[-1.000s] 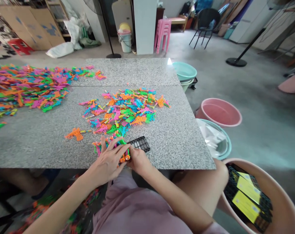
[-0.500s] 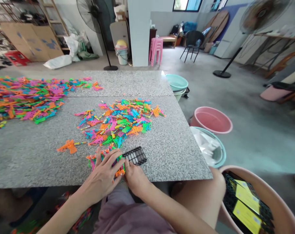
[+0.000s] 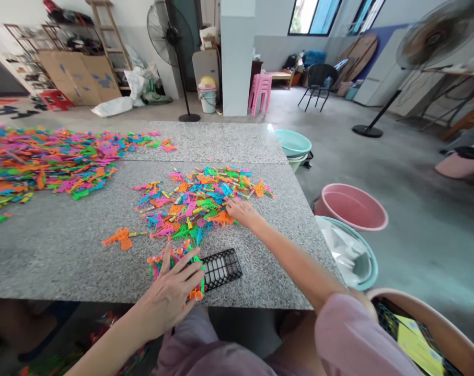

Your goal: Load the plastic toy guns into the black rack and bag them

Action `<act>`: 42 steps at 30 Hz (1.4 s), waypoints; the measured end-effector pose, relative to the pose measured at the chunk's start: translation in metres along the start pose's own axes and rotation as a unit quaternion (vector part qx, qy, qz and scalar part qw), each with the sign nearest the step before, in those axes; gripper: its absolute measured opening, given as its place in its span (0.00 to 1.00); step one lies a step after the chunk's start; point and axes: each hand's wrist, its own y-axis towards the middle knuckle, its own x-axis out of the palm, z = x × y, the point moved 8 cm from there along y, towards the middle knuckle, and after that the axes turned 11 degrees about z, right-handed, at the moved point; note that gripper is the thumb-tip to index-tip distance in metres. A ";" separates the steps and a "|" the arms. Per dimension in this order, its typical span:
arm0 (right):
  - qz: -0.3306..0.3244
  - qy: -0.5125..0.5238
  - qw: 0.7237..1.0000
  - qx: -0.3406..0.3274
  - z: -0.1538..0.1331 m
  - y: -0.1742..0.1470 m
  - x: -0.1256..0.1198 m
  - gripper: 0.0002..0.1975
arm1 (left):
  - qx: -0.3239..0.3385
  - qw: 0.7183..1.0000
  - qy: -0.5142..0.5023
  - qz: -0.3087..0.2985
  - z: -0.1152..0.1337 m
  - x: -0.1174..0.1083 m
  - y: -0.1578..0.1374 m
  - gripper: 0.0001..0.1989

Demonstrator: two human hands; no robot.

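Note:
My left hand (image 3: 176, 284) lies over a row of small plastic toy guns (image 3: 155, 265) packed in the left part of a black plastic basket (image 3: 223, 269). Its fingers are spread and touch the toys' upper side. The basket's right part shows bare lattice and slots. Farther up the table, my right hand (image 3: 241, 211) reaches to the right edge of a loose pile of toy guns (image 3: 189, 201) in orange, green, blue and pink. Its fingers are closed together on a toy gun there, the fingertips partly hidden. A single orange toy gun (image 3: 122, 238) lies left of the basket.
A larger heap of toy guns (image 3: 56, 159) covers the left of the speckled table (image 3: 268, 271). Beyond the table's right edge stand a pink basin (image 3: 352, 206), a basin with white bags (image 3: 350, 250) and a tub (image 3: 393, 295) holding black baskets and yellow cards.
My right hand has left the basket beside my left hand and moved forward and right to the loose pile. My left hand stays on the packed toys. The view has shifted slightly.

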 end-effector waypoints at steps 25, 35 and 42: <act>0.077 0.470 0.834 0.279 -0.116 -0.071 0.042 0.10 | -0.023 0.998 -0.056 0.008 -0.006 -0.007 -0.009 0.15; 0.026 0.379 0.905 0.192 -0.134 -0.076 0.033 0.10 | -0.019 0.999 -0.049 0.005 -0.007 -0.004 -0.013 0.12; -0.092 0.262 0.948 0.154 -0.135 -0.054 0.016 0.13 | 0.010 1.000 -0.013 0.010 -0.003 -0.003 -0.013 0.11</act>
